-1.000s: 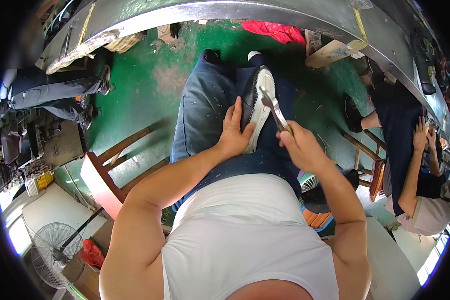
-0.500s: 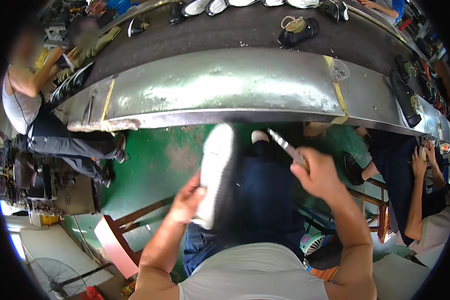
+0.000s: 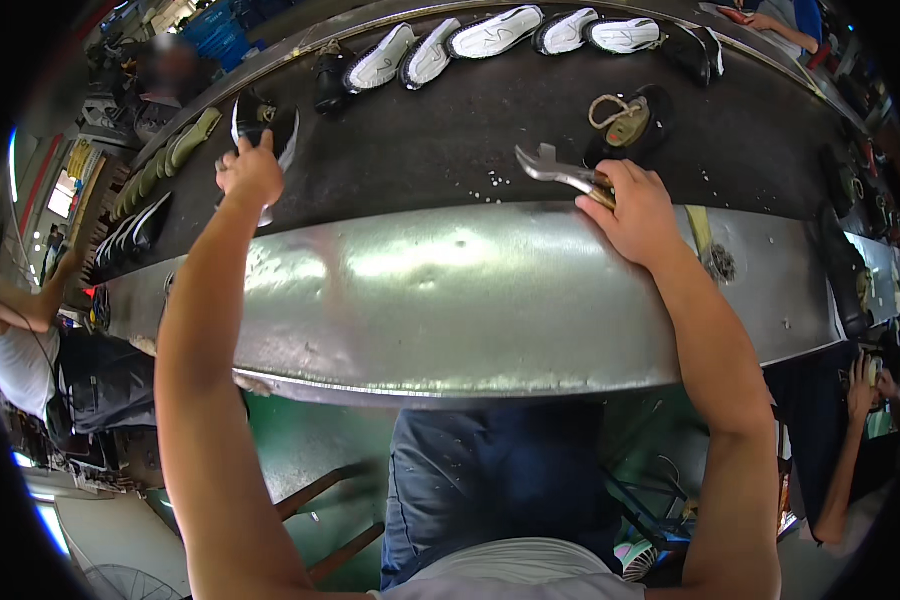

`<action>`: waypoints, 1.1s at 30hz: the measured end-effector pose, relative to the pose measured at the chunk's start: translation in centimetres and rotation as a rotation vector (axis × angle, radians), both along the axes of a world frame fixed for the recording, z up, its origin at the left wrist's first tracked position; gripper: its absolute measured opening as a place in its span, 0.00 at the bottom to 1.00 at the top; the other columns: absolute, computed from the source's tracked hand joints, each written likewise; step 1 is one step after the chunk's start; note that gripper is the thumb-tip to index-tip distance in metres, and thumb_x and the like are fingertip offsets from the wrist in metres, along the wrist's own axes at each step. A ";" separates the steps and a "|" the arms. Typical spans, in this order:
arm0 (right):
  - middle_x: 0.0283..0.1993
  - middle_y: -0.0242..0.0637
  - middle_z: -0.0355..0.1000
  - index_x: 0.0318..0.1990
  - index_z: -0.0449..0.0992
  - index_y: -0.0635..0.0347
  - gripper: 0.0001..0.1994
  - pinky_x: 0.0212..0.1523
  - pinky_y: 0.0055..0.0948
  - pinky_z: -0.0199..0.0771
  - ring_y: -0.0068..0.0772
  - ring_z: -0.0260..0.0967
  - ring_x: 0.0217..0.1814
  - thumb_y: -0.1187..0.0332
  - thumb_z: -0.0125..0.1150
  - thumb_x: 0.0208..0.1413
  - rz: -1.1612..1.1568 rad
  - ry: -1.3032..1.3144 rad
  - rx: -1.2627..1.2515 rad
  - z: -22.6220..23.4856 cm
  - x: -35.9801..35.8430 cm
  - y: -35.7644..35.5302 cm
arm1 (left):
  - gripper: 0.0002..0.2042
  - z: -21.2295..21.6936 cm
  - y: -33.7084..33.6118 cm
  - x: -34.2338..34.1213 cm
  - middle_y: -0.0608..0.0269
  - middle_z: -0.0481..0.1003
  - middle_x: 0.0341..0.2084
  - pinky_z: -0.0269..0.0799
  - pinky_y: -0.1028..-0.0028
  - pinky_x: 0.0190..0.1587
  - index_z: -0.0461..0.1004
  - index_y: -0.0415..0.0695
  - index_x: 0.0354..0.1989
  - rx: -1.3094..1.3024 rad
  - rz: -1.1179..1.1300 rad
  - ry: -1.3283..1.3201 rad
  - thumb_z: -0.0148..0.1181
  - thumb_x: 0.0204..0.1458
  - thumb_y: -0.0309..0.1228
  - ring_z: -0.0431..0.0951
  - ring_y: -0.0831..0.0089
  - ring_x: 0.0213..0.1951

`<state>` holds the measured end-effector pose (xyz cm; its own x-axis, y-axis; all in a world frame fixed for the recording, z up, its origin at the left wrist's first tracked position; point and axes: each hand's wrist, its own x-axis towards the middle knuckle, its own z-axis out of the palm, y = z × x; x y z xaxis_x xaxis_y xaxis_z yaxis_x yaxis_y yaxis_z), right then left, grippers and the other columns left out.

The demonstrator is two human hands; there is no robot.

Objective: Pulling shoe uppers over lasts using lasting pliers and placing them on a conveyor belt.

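My left hand point(image 3: 250, 175) reaches out over the bench's far left, its fingers closed on a black shoe with a white edge point(image 3: 289, 135). Much of that shoe is hidden beneath the hand. Right beside it is another black shoe point(image 3: 254, 112) with a white edge. In my right hand point(image 3: 634, 207) is a pair of metal pincers point(image 3: 560, 172) with a curved jaw, held by the handles above the dark bench surface. Just beyond the right hand sits a black shoe with a tan lining and a cord loop point(image 3: 625, 118).
Several shoes with white soles up point(image 3: 495, 33) line the back of the dark surface point(image 3: 420, 140). A metal ledge point(image 3: 400, 300) runs along the front. Small tacks point(image 3: 722, 262) lie by yellow tape point(image 3: 698, 228). Olive shoes point(image 3: 175, 150) stand left. Co-workers sit on both sides.
My left hand has moved from above my lap to the far left of the bench; the white-soled shoe is gone from the lap. My right hand has carried the pincers forward. The view has shifted.
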<state>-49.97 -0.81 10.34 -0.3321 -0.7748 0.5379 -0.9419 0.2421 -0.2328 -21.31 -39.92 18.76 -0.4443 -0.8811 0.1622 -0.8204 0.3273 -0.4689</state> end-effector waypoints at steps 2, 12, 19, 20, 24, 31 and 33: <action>0.42 0.41 0.74 0.47 0.72 0.59 0.22 0.47 0.41 0.67 0.46 0.72 0.45 0.53 0.67 0.53 0.016 -0.059 0.037 0.7 0.3 -0.3 | 0.28 -3.1 -2.2 0.9 0.59 0.56 0.70 0.65 0.45 0.59 0.60 0.62 0.70 -0.083 -0.184 -0.221 0.55 0.59 0.37 0.61 0.42 0.66; 0.43 0.42 0.73 0.47 0.71 0.60 0.22 0.47 0.44 0.69 0.49 0.71 0.45 0.55 0.69 0.51 -0.003 -0.176 0.092 1.2 0.0 -0.9 | 0.22 -2.6 -2.1 -9.4 0.56 0.73 0.57 0.76 0.59 0.51 0.72 0.45 0.59 0.154 -0.173 -0.138 0.46 0.66 0.46 0.79 0.50 0.51; 0.43 0.42 0.73 0.46 0.72 0.61 0.23 0.47 0.43 0.70 0.48 0.71 0.46 0.59 0.71 0.48 -0.013 -0.274 0.115 1.5 0.4 -1.1 | 0.34 -4.1 0.2 -17.8 0.42 0.71 0.57 0.71 0.53 0.56 0.55 0.53 0.71 0.134 -0.396 0.077 0.46 0.62 0.58 0.72 0.51 0.59; 0.43 0.42 0.73 0.46 0.72 0.62 0.23 0.46 0.43 0.70 0.48 0.71 0.46 0.59 0.72 0.48 0.003 -0.279 0.108 1.6 0.4 -1.4 | 0.36 -5.3 -0.9 -18.5 0.38 0.58 0.66 0.64 0.51 0.63 0.53 0.56 0.73 0.141 -0.572 0.320 0.50 0.59 0.59 0.62 0.45 0.66; 0.43 0.43 0.73 0.45 0.72 0.61 0.23 0.45 0.44 0.71 0.48 0.71 0.45 0.59 0.73 0.46 0.022 -0.259 0.074 1.3 0.5 -1.8 | 0.39 -10.2 -5.7 -25.4 0.37 0.41 0.72 0.50 0.51 0.71 0.53 0.61 0.74 0.531 -0.671 0.848 0.51 0.56 0.64 0.50 0.41 0.71; 0.43 0.40 0.73 0.45 0.72 0.60 0.24 0.41 0.41 0.70 0.44 0.72 0.43 0.60 0.75 0.42 0.016 -0.299 0.114 1.7 0.4 -2.6 | 0.47 -9.3 -8.7 -36.4 0.40 0.35 0.74 0.50 0.57 0.72 0.64 0.47 0.69 0.590 -0.318 0.820 0.53 0.48 0.72 0.51 0.41 0.71; 0.43 0.40 0.73 0.45 0.73 0.59 0.24 0.40 0.40 0.70 0.43 0.72 0.43 0.60 0.75 0.41 0.040 -0.315 0.113 1.7 0.4 -3.0 | 0.51 -8.6 -9.4 -37.4 0.39 0.44 0.73 0.57 0.59 0.69 0.63 0.31 0.66 0.568 -0.308 0.866 0.60 0.47 0.69 0.57 0.49 0.70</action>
<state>-49.58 -3.77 12.03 -0.4361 -0.8398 0.3233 -0.8372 0.2470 -0.4879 -58.68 -49.35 10.14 -0.5901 -0.7967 0.1304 -0.6457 0.5627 0.5162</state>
